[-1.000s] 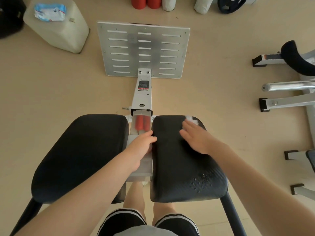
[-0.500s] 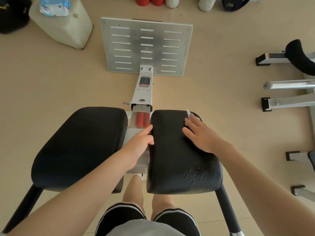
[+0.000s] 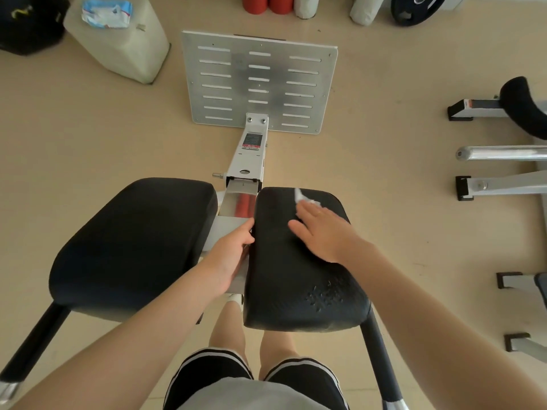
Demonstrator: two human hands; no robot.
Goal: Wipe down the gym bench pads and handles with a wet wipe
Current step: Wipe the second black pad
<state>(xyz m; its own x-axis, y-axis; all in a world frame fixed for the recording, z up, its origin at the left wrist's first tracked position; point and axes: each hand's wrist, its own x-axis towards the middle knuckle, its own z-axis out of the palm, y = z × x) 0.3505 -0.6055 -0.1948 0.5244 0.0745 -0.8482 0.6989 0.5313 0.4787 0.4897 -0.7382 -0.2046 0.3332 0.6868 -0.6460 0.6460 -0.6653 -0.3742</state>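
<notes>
Two black bench pads sit side by side, the left pad (image 3: pixel 133 247) and the right pad (image 3: pixel 296 291). My right hand (image 3: pixel 322 232) lies flat on the far part of the right pad and presses a white wet wipe (image 3: pixel 300 198), whose end sticks out past my fingertips. My left hand (image 3: pixel 228 258) grips the inner edge of the right pad, thumb on top, over the metal frame between the pads. Black handle bars run out at the lower left (image 3: pixel 32 344) and lower right (image 3: pixel 381 359).
A slotted metal footplate (image 3: pixel 257 81) lies on the floor ahead. A wipes pack (image 3: pixel 106 13) rests on a white container (image 3: pixel 127 45) at the far left. Other bench frames (image 3: pixel 503 184) stand to the right. Foam rollers (image 3: pixel 266 4) and a weight plate (image 3: pixel 414 7) line the far wall.
My right hand has slid a little across the far end of the right pad with the wipe under it. My left hand stays on the pad's inner edge.
</notes>
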